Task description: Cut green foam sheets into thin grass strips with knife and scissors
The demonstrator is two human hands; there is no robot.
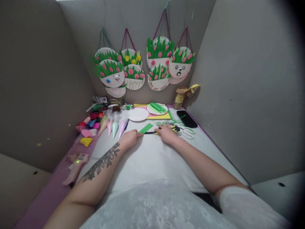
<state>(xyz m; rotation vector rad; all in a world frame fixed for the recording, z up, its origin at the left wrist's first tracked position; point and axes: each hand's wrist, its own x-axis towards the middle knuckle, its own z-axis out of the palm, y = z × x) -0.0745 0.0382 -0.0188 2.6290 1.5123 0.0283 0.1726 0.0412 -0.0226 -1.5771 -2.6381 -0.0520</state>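
My left hand (130, 138) rests on the white table sheet (152, 159) and pinches the near end of a green paper strip (145, 128). My right hand (166, 132) lies just right of the strip, fingers curled around black-and-yellow scissors (175, 128) whose blades point left toward the strip. Both forearms stretch forward from me; the left one bears a dark tattoo.
Behind the hands lie a blank paper plate (138, 114), a plate with green strips (157, 108) on yellow paper, a black phone (186, 118) and white scissors (188, 132). Piping bags (115, 127) and coloured clay lumps (91, 124) sit left. Decorated paper plates (133, 68) hang on the wall.
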